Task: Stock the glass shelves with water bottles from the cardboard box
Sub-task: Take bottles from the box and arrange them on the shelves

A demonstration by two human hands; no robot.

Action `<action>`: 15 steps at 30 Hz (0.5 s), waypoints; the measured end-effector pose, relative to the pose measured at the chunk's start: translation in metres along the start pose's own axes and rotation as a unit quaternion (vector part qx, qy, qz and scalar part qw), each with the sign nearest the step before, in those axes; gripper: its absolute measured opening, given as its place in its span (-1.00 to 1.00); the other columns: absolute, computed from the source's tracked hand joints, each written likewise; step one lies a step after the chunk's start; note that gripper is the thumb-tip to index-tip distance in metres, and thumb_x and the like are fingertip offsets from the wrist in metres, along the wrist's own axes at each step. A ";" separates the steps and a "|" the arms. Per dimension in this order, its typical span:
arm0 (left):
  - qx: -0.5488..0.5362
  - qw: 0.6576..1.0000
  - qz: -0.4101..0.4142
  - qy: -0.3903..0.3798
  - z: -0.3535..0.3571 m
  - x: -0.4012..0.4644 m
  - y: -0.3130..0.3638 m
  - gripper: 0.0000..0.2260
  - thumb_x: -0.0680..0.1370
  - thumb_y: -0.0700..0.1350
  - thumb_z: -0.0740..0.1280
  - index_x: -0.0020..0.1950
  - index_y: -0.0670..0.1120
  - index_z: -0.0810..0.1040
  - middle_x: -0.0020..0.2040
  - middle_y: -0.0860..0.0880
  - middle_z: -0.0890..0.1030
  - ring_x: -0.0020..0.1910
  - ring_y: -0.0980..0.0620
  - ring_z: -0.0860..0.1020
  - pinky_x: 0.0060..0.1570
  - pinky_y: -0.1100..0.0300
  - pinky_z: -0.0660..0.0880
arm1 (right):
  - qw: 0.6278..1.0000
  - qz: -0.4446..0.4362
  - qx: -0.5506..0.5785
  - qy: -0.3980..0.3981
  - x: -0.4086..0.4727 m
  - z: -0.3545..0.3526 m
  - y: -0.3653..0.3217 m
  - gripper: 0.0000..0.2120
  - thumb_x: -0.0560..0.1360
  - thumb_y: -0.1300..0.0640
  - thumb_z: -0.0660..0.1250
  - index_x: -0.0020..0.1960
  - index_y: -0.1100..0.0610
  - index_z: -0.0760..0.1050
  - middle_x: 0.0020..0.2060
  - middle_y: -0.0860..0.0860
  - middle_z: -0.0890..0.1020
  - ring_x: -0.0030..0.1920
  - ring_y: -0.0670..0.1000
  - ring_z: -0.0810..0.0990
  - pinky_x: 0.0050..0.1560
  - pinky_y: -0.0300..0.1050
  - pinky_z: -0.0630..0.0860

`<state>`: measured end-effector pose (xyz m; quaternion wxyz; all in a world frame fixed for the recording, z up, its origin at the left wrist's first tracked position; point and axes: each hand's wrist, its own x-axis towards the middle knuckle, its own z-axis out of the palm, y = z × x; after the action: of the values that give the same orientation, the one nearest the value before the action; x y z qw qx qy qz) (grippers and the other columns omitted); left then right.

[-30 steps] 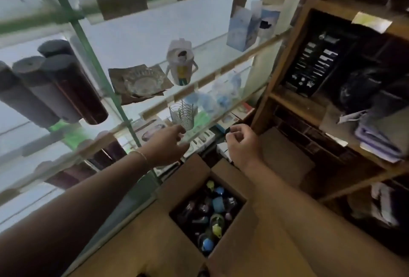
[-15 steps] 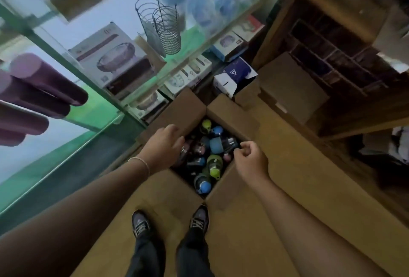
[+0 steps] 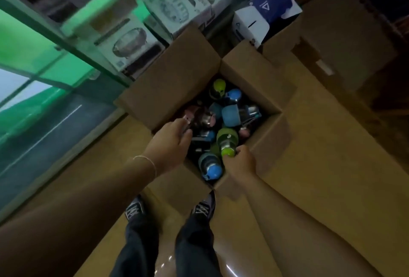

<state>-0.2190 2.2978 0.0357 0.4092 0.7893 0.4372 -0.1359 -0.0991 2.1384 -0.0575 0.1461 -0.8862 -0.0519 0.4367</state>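
An open cardboard box (image 3: 172,77) stands on the floor in front of my feet, full of water bottles with blue, green and pink caps. My right hand (image 3: 240,163) grips the lime-green cap end of a green bottle (image 3: 226,141) at the box's near edge. My left hand (image 3: 170,143) reaches into the left side of the box, its fingers curled over a pink-capped bottle (image 3: 191,114); whether it holds the bottle is unclear. A blue-capped bottle (image 3: 210,167) lies between my hands. The glass shelves (image 3: 73,33) rise to the left.
Boxed glassware (image 3: 130,44) sits low under the glass shelving behind the box. A blue and white carton (image 3: 263,15) lies beyond it. More cardboard boxes (image 3: 338,39) stand at the right. My shoes (image 3: 135,210) are just in front of the box on the tan floor.
My view has dropped from the shelves down to the box. Both hands came down from shelf height into the box, and the right hand has closed on the green bottle.
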 end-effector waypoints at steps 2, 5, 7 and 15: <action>-0.010 1.000 -0.002 -0.008 0.015 0.011 -0.013 -0.68 0.64 0.03 0.15 0.34 -0.07 0.41 0.15 -0.05 0.53 0.09 -0.02 0.52 0.01 0.16 0.40 | 1.000 0.005 -0.014 0.007 0.020 0.017 0.004 -0.63 0.47 0.09 0.39 0.20 0.22 0.43 0.13 0.19 0.57 0.10 0.21 0.55 -0.07 -0.07 0.44; -0.019 1.000 -0.009 -0.021 0.034 0.022 -0.032 -0.66 0.64 0.05 0.13 0.35 -0.06 0.39 0.18 -0.04 0.53 0.11 -0.01 0.51 0.01 0.17 0.38 | 0.998 0.001 -0.056 0.021 0.045 0.040 0.008 -0.53 0.48 0.07 0.39 0.30 0.23 0.36 0.24 0.22 0.49 0.18 0.23 0.51 0.00 -0.05 0.43; -0.024 0.999 -0.024 -0.032 0.041 0.026 -0.042 -0.63 0.64 0.07 0.12 0.41 -0.04 0.35 0.26 -0.03 0.50 0.18 0.01 0.49 0.10 0.17 0.40 | 0.995 0.003 -0.098 0.028 0.059 0.051 0.010 -0.48 0.49 0.07 0.38 0.35 0.23 0.30 0.28 0.25 0.43 0.23 0.26 0.47 0.00 -0.05 0.41; -0.038 0.999 -0.034 -0.016 0.046 0.035 -0.058 -0.64 0.64 0.06 0.13 0.41 -0.01 0.34 0.26 -0.02 0.49 0.17 0.03 0.50 0.06 0.22 0.36 | 0.972 0.002 -0.230 0.038 0.083 0.077 0.016 -0.33 0.47 -0.01 0.44 0.41 0.21 0.19 0.31 0.29 0.37 0.28 0.28 0.40 0.21 0.07 0.43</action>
<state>-0.2381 2.2996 -0.0433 0.4409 0.7557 0.4618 -0.1461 -0.1089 2.1575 -0.1699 -0.0610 -0.9121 -0.1434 0.3793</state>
